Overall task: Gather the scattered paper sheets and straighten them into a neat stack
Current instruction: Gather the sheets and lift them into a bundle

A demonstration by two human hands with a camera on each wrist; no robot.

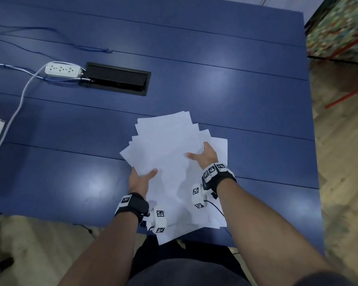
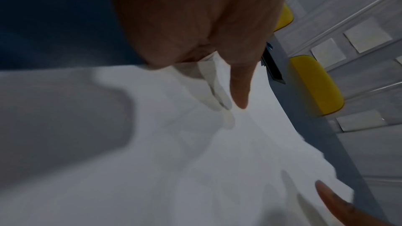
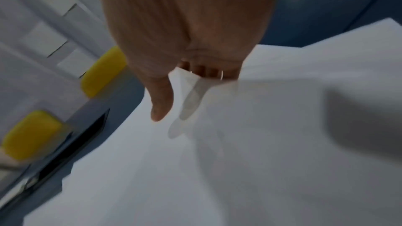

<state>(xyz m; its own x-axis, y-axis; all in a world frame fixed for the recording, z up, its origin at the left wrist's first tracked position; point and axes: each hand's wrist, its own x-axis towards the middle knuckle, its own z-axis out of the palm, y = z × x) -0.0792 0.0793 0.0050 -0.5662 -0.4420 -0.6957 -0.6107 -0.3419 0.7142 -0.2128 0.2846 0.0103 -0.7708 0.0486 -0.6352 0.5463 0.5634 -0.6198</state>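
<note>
A loosely fanned pile of white paper sheets (image 1: pixel 167 141) lies on the blue table (image 1: pixel 246 89), with its near end hanging over the front edge. My left hand (image 1: pixel 141 180) grips the pile's left side, thumb on top, fingers hidden beneath. My right hand (image 1: pixel 207 156) grips the right side the same way. In the left wrist view the left hand (image 2: pixel 195 23) lays its thumb over the sheets (image 2: pixel 152 161). In the right wrist view the right hand (image 3: pixel 185 23) pinches the sheets (image 3: pixel 261 143), with its fingers showing as shadows through the paper.
A white power strip (image 1: pixel 62 69) and a black cable hatch (image 1: pixel 116 78) sit at the far left. A white cable (image 1: pixel 19 102) runs toward the left edge. The table ends at the right, where red chair legs (image 1: pixel 347 96) stand on the floor.
</note>
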